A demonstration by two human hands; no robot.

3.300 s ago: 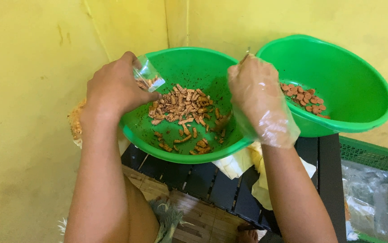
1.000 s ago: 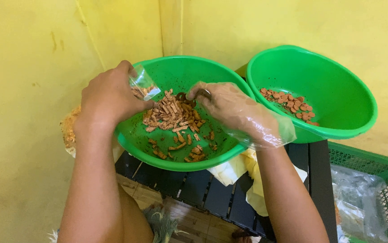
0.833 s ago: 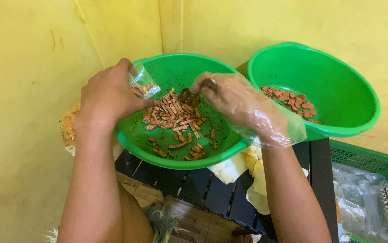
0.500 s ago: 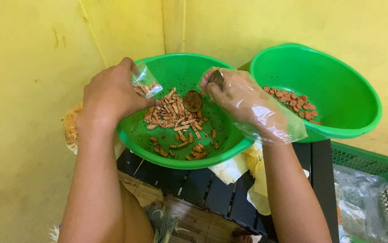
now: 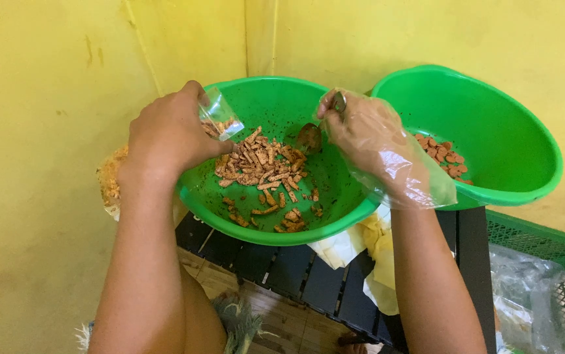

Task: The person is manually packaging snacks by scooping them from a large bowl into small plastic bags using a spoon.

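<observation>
Below the bowls, a dark slatted worktop [image 5: 282, 275] carries yellow cloth [image 5: 377, 246], with a green crate [image 5: 547, 252] at right. On it sits the near bowl [image 5: 263, 226], green, holding brown snack strips [image 5: 263, 164] heaped at its middle. Over its left rim the left hand [image 5: 171, 134] is closed around a small clear bag [image 5: 217, 118] with some strips inside. Across the bowl, the right hand [image 5: 371, 141], in a clear plastic glove, grips a spoon [image 5: 312, 134] whose scoop hangs just above the strips. Beyond, at right, a second green bowl [image 5: 525, 131] holds reddish pieces [image 5: 443, 157], against yellow walls [image 5: 46, 78].
</observation>
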